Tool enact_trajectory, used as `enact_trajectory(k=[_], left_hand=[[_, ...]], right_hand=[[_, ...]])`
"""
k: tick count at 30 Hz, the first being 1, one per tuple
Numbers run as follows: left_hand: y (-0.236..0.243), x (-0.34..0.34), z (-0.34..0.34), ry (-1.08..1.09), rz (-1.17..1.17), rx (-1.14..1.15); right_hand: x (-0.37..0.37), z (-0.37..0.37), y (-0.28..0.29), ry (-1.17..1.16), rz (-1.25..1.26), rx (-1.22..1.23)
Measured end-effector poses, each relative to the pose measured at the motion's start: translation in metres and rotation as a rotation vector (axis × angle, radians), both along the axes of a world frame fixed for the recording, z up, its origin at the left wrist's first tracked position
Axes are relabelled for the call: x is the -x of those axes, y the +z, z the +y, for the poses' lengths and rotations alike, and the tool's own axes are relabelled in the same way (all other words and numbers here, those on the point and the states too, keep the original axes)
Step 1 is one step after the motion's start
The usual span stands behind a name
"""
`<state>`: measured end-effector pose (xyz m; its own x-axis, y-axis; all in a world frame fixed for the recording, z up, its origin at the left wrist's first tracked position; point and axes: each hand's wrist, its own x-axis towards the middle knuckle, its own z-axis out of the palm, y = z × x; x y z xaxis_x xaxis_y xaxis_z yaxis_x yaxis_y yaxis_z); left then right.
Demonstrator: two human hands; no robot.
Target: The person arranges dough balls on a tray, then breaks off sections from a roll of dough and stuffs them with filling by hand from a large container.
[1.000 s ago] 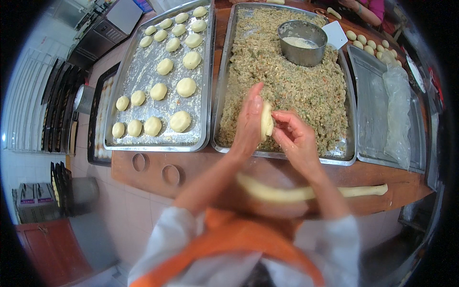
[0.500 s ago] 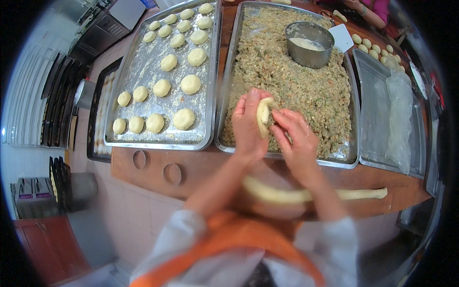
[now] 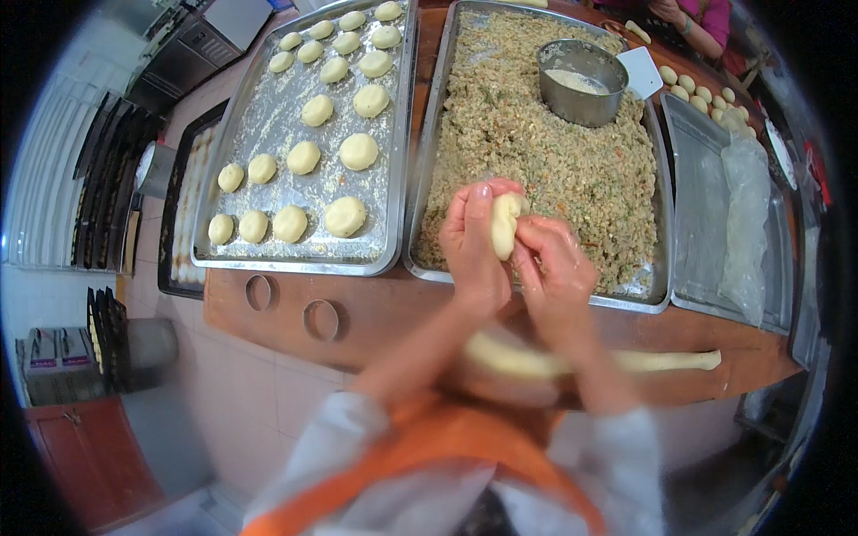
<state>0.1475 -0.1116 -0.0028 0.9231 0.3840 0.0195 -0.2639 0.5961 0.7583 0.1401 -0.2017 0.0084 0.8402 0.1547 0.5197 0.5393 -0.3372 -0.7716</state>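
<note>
My left hand [image 3: 475,237] cups a piece of pale dough [image 3: 506,225] over the near edge of a metal tray [image 3: 657,306] heaped with crumbly filling [image 3: 545,161]. The thumb lies along the dough's side. My right hand [image 3: 556,263] pinches the dough's right edge between thumb and fingers. The dough is folded over, with a crease at its upper end; what lies inside it is hidden. Below my forearms, a long rope of dough [image 3: 670,361] rests on the brown table [image 3: 393,308].
A metal tray [image 3: 268,125] on the left bears several round dough pieces. Two metal rings [image 3: 321,320] lie at the table's near edge. A round metal pan [image 3: 581,103] and a white scraper [image 3: 642,71] sit in the filling. Another person's hand [image 3: 667,11] shows at the far right.
The dough's open edge has been drawn together and now looks more folded over. My right hand has come closer to the left, and both hands have shifted slightly.
</note>
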Motion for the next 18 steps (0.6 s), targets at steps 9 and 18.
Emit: enact_trajectory(k=[9, 18], left_hand=[[-0.023, -0.01, 0.01, 0.046, -0.32, -0.649], [-0.007, -0.008, 0.008, -0.427, 0.245, 0.457]], right_hand=[[-0.006, -0.014, -0.005, 0.179, 0.837, -0.806], [-0.034, -0.015, -0.009, 0.246, 0.681, -0.459]])
